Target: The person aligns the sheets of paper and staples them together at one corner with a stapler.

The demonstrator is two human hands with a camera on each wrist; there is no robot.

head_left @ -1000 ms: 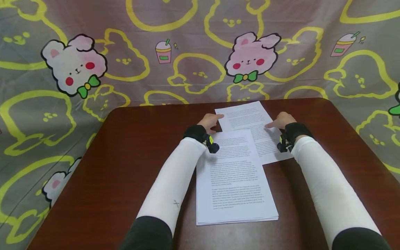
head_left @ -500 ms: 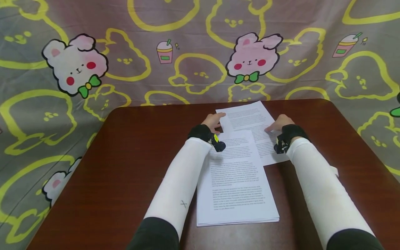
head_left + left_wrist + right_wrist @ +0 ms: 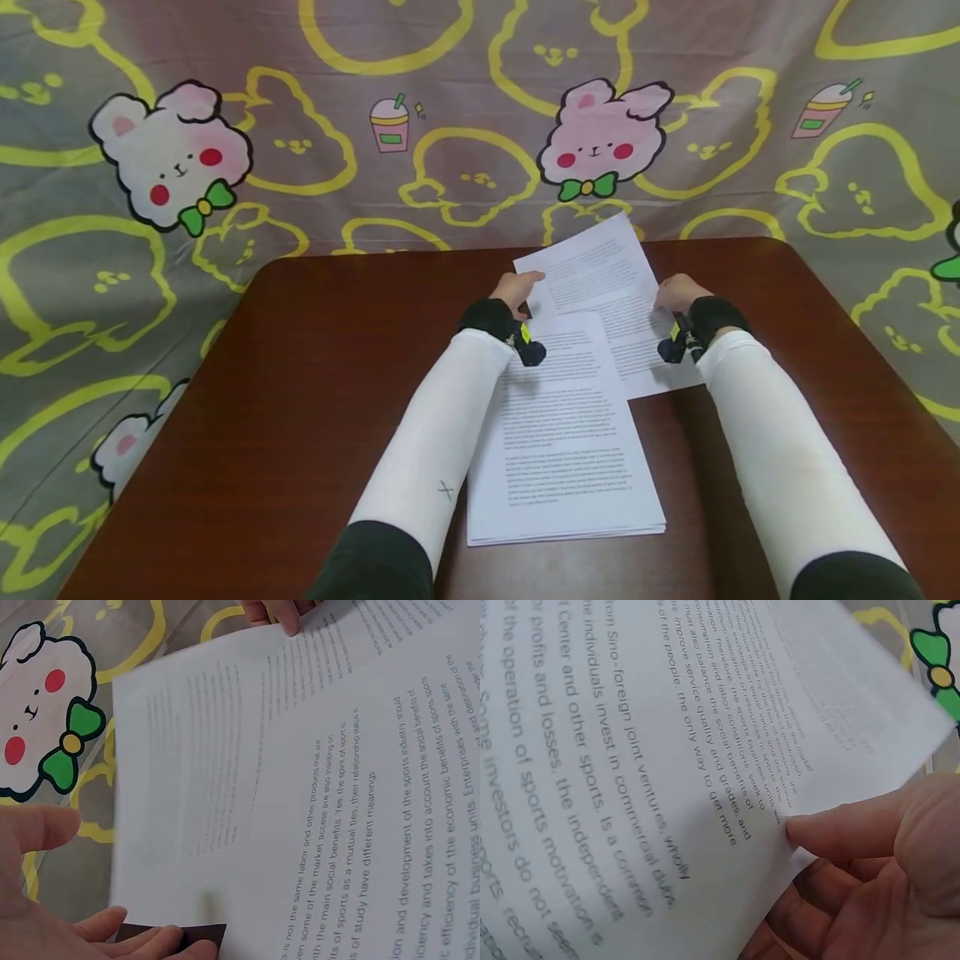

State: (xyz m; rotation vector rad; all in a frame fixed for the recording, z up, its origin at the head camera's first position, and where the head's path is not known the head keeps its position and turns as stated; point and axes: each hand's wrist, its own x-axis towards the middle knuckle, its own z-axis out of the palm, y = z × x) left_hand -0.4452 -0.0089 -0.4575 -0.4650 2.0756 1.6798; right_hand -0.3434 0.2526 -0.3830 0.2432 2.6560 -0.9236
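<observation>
A printed sheet of paper (image 3: 592,258) lies at an angle behind a stack of printed paper (image 3: 568,442), which covers its near left corner. Its far part is lifted and bowed off the table. My right hand (image 3: 678,293) pinches the sheet's right edge; in the right wrist view the thumb (image 3: 847,829) lies on the printed face, with the fingers curled beneath. At the sheet's left edge is my left hand (image 3: 516,288), thumb and fingers spread apart. The left wrist view shows its fingertips (image 3: 161,941) by the paper's edge, not gripping it.
Everything lies on a dark brown table (image 3: 330,400). Behind it hangs a patterned cloth (image 3: 465,92) with cartoon rabbits. The stack's sheets are slightly uneven along the near edge.
My right hand has gone from touching the sheet with a pointing finger to pinching its right edge. The sheet's far end has risen. My left hand has shifted slightly right.
</observation>
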